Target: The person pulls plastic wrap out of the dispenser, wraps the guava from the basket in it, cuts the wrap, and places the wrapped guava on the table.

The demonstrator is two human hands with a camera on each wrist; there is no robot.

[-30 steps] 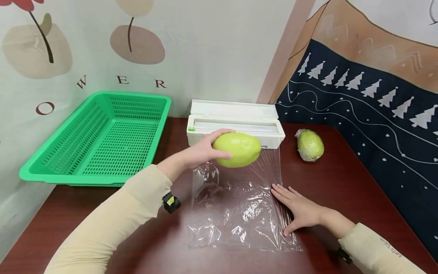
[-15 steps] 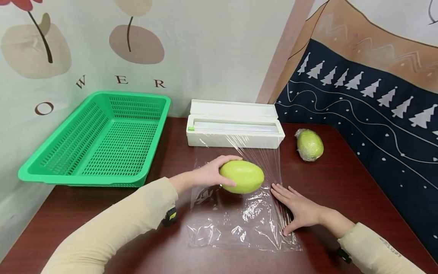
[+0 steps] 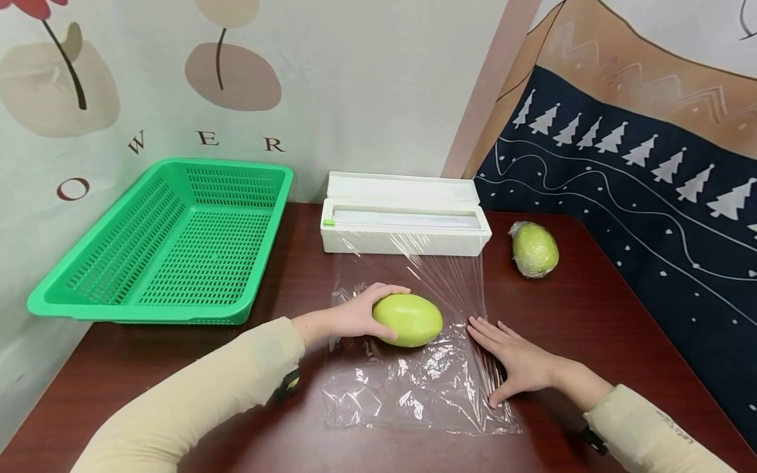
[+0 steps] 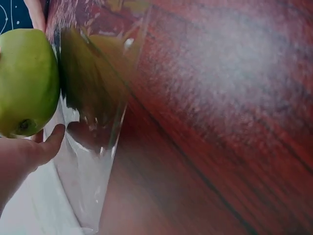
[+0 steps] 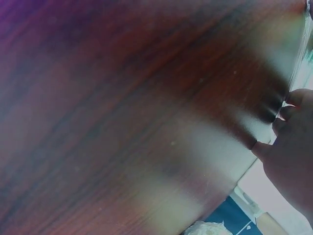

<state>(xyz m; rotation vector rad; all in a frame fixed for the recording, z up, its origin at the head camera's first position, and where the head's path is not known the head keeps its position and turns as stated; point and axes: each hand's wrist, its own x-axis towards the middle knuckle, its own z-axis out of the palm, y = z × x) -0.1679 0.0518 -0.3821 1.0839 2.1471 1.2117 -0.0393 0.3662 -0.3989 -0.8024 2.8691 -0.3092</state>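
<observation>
My left hand (image 3: 359, 314) grips the left end of an oval yellow-green fruit (image 3: 411, 320), thumb on the near side and fingers over the far side. Below the fruit, clear cling film (image 3: 402, 387) lies spread on the table, running out from a white film dispenser (image 3: 408, 243) with its lid raised. The left wrist view has the fruit (image 4: 27, 83) at its left edge, its dimpled end showing. With fingers spread, my right hand (image 3: 520, 361) presses the film's right edge against the table. In the right wrist view, that hand's fingertips (image 5: 259, 147) touch the tabletop.
A green perforated basket (image 3: 254, 289) stands at the left on the dark red wooden table (image 3: 236, 394). At the back right sits another yellow-green fruit (image 3: 535, 249), wrapped in film. Printed curtains (image 3: 378, 85) hang close behind the table.
My left hand has lowered the fruit from in front of the dispenser toward me, down to the middle of the film. The right hand has stayed in place.
</observation>
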